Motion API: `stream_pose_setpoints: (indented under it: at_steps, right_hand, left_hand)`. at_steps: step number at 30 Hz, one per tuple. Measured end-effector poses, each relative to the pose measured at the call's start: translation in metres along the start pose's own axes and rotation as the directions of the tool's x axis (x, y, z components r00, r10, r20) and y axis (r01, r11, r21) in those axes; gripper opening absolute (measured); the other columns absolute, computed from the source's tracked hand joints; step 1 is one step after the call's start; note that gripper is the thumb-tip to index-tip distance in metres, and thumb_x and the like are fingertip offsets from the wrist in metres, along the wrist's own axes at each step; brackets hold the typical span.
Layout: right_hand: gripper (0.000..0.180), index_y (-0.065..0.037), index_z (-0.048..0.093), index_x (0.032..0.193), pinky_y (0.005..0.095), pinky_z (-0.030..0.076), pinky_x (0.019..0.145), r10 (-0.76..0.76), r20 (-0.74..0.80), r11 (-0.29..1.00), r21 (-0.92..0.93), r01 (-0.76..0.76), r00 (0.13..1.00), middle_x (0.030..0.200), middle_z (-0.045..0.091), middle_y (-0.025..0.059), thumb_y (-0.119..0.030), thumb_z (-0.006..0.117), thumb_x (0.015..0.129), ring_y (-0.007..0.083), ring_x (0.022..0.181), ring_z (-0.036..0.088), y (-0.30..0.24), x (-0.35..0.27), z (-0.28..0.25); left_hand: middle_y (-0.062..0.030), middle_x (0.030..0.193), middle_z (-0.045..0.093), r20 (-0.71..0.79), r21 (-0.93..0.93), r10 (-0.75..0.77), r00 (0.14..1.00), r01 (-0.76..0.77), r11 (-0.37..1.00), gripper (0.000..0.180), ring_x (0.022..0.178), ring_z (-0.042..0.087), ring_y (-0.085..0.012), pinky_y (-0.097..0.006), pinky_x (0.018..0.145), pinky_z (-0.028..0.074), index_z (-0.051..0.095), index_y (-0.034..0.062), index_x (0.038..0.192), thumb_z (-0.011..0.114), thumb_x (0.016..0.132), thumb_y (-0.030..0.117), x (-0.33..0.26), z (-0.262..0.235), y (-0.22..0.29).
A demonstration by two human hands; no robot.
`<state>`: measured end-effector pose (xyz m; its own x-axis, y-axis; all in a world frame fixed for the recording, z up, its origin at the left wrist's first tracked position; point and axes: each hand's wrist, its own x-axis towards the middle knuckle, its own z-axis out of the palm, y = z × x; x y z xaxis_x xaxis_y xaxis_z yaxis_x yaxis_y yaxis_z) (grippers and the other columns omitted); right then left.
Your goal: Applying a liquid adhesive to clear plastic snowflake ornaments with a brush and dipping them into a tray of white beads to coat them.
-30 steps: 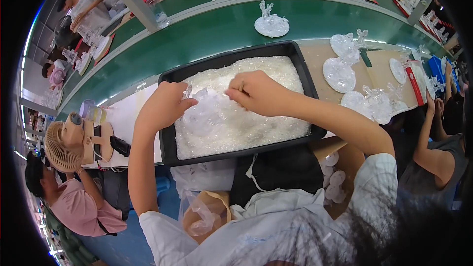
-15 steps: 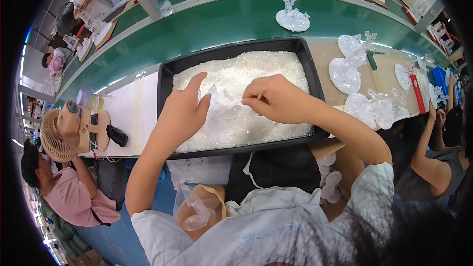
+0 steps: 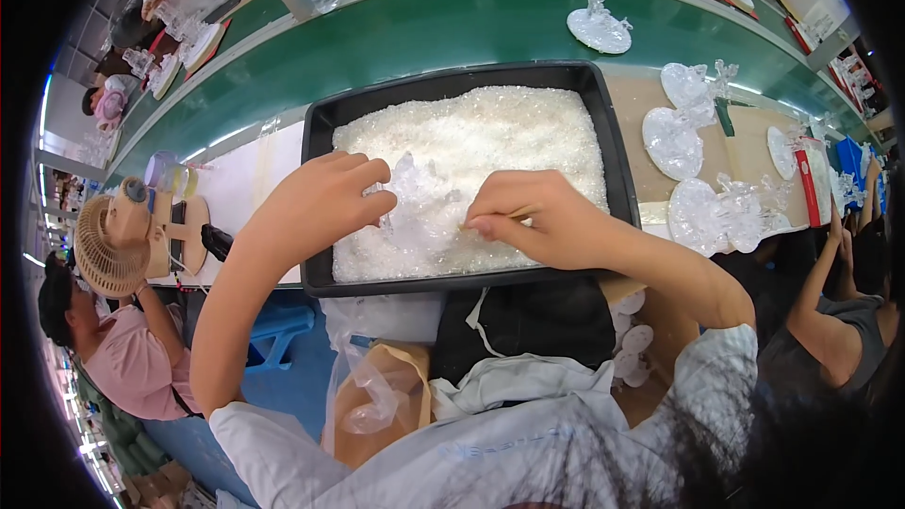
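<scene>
A black tray (image 3: 617, 165) full of white, glittering granules (image 3: 509, 123) lies in front of me. Over its left part, my left hand (image 3: 330, 196) has its fingers curled in and closed at the edge of a clear ornament (image 3: 407, 203). The ornament sits low among the granules and blends into them, so its outline is hard to make out. From the other side, my right hand (image 3: 533, 212) pinches a thin light-coloured stick (image 3: 521, 213) between thumb and fingers. The stick's tip is close to the ornament's right side; whether they touch I cannot tell.
Several clear ornaments on round bases (image 3: 673, 143) stand on the board to the right. Another ornament (image 3: 600, 28) rests on the green conveyor (image 3: 452, 33). A fan (image 3: 113, 236) stands at left. A blue stool (image 3: 278, 332) is below; people sit on both sides.
My left hand, spread apart before, has curled its fingers in at the ornament's edge. My right hand has come slightly lower and nearer. The view has shifted a little.
</scene>
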<state>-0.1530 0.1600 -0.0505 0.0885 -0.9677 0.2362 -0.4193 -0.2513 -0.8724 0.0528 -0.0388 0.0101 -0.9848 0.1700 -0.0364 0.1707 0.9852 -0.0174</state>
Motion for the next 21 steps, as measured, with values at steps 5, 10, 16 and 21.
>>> stream_pose_setpoints:
  at_steps: [5,10,16,21]
  right_hand:
    - [0.01,0.002,0.068,0.091,0.0306,0.052,0.062,0.23,0.09,0.973,-0.011,-0.23,0.969,0.084,0.066,0.0101,-0.007,0.064,0.092,0.0187,0.073,0.065,-0.016,-0.013,-0.019]
    - [0.01,-0.001,0.07,0.093,0.0332,0.051,0.064,0.086,0.096,0.996,-0.012,-0.085,0.992,0.081,0.067,0.0135,-0.01,0.066,0.09,0.0267,0.072,0.065,-0.001,-0.01,0.0]
    - [0.008,0.001,0.07,0.093,0.0331,0.053,0.069,0.005,-0.017,0.999,0.037,-0.004,1.0,0.085,0.067,0.0108,-0.005,0.065,0.09,0.0238,0.078,0.066,-0.011,-0.02,-0.009]
    - [0.007,0.0,0.069,0.093,0.0344,0.052,0.07,0.187,0.14,0.982,-0.022,-0.186,0.972,0.089,0.067,0.0126,-0.001,0.066,0.087,0.027,0.079,0.066,-0.007,-0.024,-0.009]
  left_hand:
    - [-0.0056,0.078,0.054,-0.035,0.12,0.062,0.997,-0.058,0.991,0.017,0.078,0.062,-0.0227,-0.035,0.07,0.052,0.058,0.0082,0.073,0.073,0.07,0.017,0.0,0.003,0.005]
    - [-0.0057,0.075,0.054,-0.053,0.071,0.079,0.995,-0.075,0.995,0.021,0.074,0.063,-0.0234,-0.036,0.067,0.052,0.058,0.0084,0.07,0.074,0.071,0.021,0.012,0.002,0.007]
    - [-0.0052,0.072,0.054,-0.037,0.076,0.038,0.999,-0.035,0.997,0.025,0.066,0.061,-0.0234,-0.036,0.06,0.049,0.056,0.009,0.074,0.075,0.074,0.026,0.009,0.005,0.014]
    - [-0.0064,0.064,0.057,-0.033,0.084,0.041,0.999,-0.038,0.996,0.031,0.059,0.064,-0.0243,-0.036,0.053,0.05,0.059,0.0075,0.068,0.073,0.079,0.033,0.024,0.005,0.027]
